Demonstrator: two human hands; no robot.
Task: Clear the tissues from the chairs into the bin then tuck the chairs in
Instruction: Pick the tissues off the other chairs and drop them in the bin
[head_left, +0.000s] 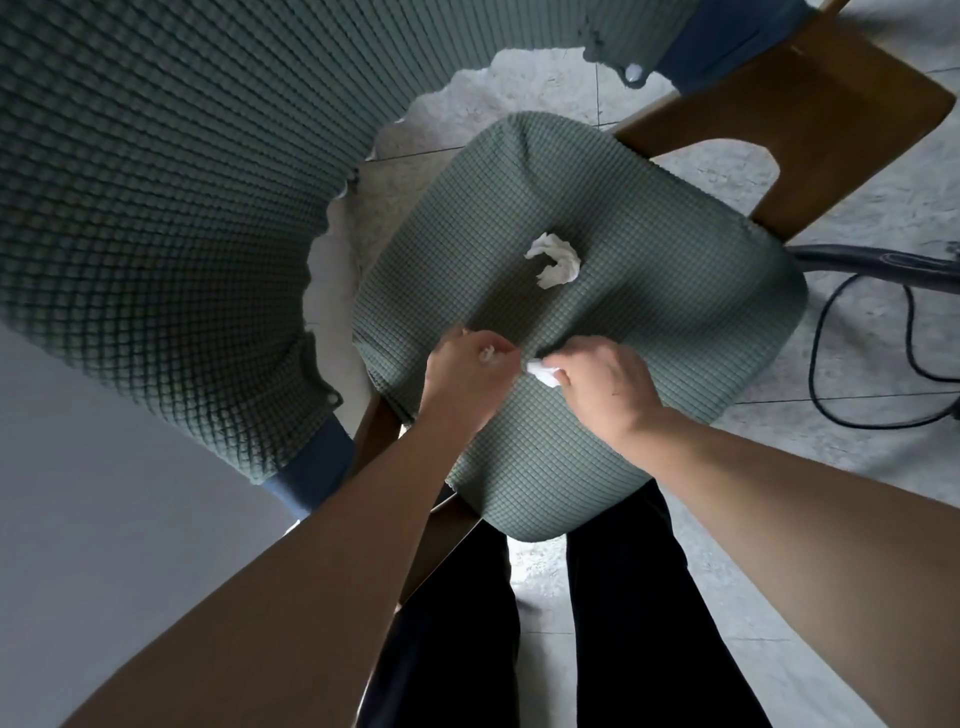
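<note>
Collection step under way — left hand (470, 358) is clutching a small tissue, right hand (597, 376) is pinching another off the seat (649, 291). A crumpled tissue (555, 260) is lying mid-frame, needing pickup next — bin unseen.

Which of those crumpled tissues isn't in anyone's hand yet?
The loose tissue mid-seat on the green chair cushion. The left hand and right hand each hold a smaller wad.
</note>
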